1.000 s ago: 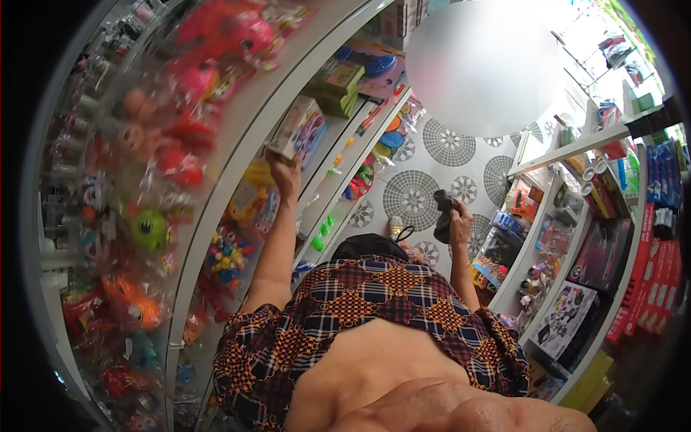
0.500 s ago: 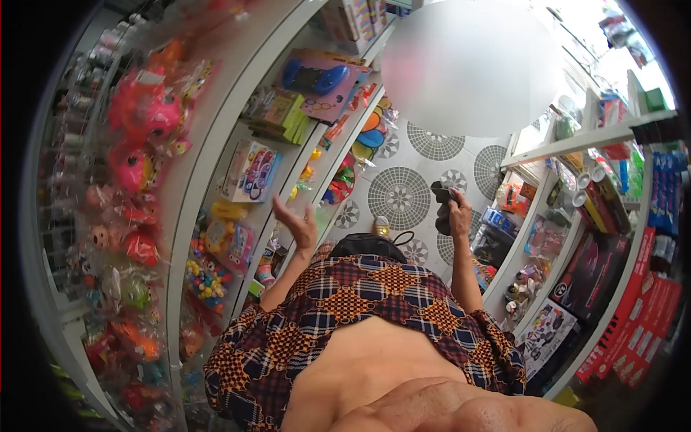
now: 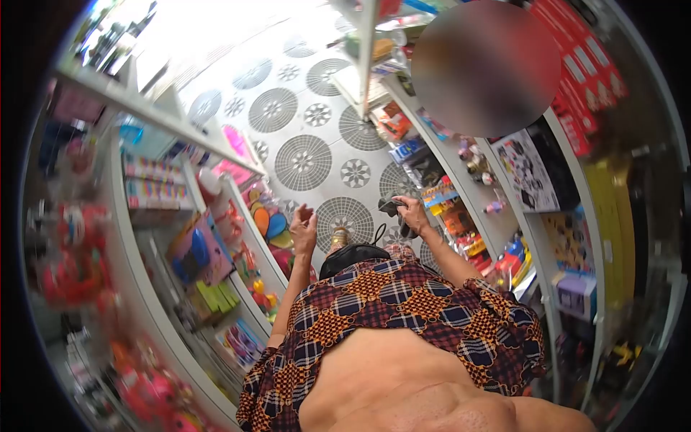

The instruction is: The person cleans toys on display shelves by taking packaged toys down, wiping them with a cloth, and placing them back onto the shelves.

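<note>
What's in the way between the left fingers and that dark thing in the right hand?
Nothing visible: between the left hand and the dark item in the right hand, only the patterned floor shows, down below. The black bag is nearer the body.

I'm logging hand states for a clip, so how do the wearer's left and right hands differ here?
The right hand holds a dark item, while the left hand has nothing visible in it. The left hand's fingers point mostly forward, loosely bent; the right hand's fingers turn inward, closed around the item. Both hands are bare and held out ahead.
</note>
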`<move>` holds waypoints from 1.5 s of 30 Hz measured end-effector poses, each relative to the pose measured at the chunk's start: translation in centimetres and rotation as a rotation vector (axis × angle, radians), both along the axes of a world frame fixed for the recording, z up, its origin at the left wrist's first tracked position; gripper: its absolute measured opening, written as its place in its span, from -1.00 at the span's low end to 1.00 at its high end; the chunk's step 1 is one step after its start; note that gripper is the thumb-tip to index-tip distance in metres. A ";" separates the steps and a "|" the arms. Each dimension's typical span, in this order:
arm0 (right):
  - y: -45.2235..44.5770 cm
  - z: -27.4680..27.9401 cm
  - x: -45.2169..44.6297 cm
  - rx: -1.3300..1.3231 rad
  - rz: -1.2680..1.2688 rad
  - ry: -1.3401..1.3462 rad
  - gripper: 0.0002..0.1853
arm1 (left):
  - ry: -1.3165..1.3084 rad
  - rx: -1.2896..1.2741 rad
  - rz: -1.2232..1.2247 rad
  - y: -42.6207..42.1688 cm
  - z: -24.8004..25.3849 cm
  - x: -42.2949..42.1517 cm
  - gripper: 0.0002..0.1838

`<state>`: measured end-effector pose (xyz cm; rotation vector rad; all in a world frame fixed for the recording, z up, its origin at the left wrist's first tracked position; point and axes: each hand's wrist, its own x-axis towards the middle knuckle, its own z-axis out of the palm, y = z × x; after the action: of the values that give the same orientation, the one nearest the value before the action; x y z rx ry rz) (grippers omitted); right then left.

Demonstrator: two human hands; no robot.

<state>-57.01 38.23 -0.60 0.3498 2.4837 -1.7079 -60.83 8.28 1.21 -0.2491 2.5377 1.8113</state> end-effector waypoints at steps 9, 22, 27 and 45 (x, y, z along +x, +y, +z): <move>-2.6 2.6 1.9 0.070 -0.214 -0.199 -0.68 | -0.335 0.150 -0.550 0.4 -5.9 -5.4 -0.77; 0.4 -3.9 17.4 0.212 -0.380 -0.520 -0.79 | -0.043 -0.432 -1.378 -0.6 -8.4 -6.7 -0.71; -1.9 -10.0 23.4 0.255 -0.417 -0.447 -0.68 | -0.228 -0.479 -1.355 5.0 -5.0 -5.2 -0.72; -4.0 3.3 32.5 -0.905 -0.288 -0.546 -0.72 | -0.829 -0.332 -2.153 4.1 -1.9 -16.3 -0.73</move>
<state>-24.51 34.21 2.74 0.9161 1.1722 -2.2251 -77.18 12.35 -0.67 1.0207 1.0083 0.1976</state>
